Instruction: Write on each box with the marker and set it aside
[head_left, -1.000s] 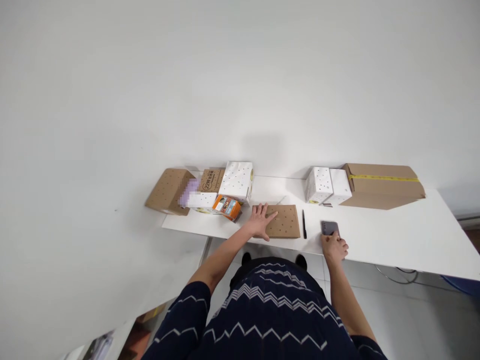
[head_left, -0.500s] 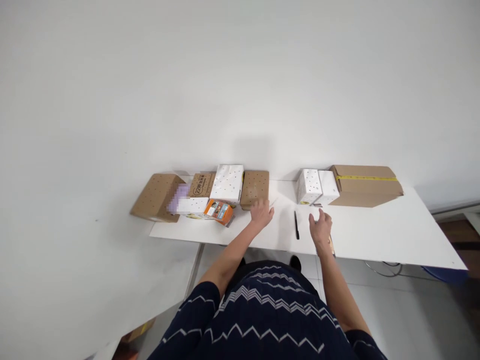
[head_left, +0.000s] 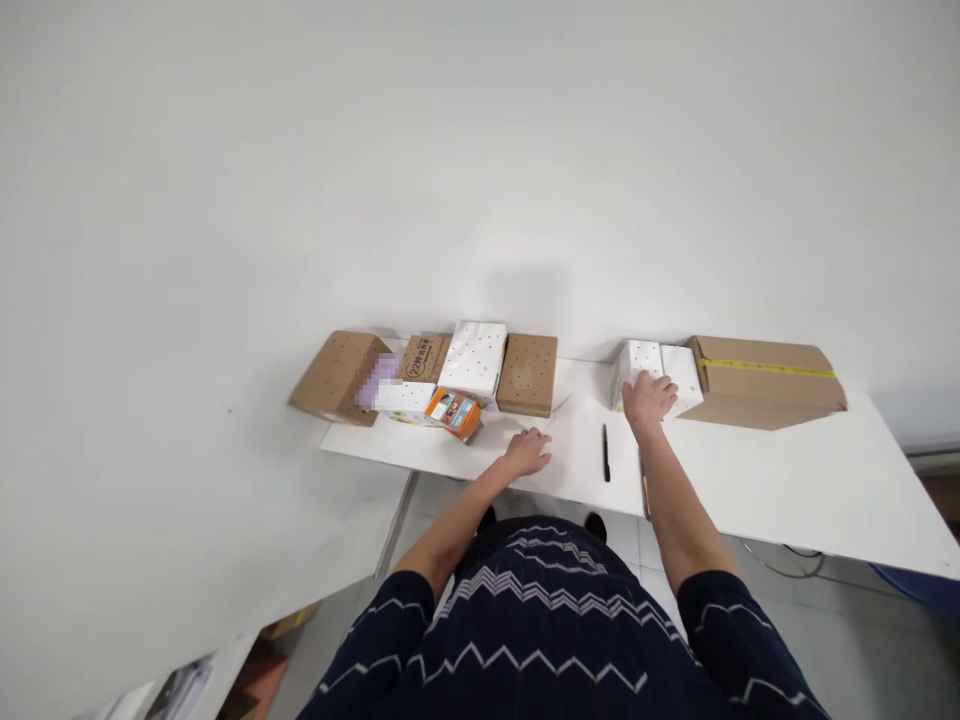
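Note:
My right hand [head_left: 648, 397] reaches to the back of the white table [head_left: 750, 480] and lies on the front of a white dotted box [head_left: 637, 362]; whether it grips the box I cannot tell. A second white box [head_left: 682, 378] stands right beside it. My left hand [head_left: 529, 449] rests flat on the table near the front edge, fingers apart, holding nothing. A flat brown dotted box [head_left: 528, 374] lies just beyond it against the wall. A black pen [head_left: 605, 452] lies between my hands.
A large brown carton [head_left: 765, 381] with yellow tape stands at the back right. At the back left are a white dotted box [head_left: 474, 358], a printed brown box [head_left: 423, 358], an orange packet [head_left: 453, 412] and a brown dotted box [head_left: 337, 377] overhanging the table's end.
My left hand pushed the flat brown box back to the wall and drew back toward me. My right hand left the phone near the front edge and reached to the white box.

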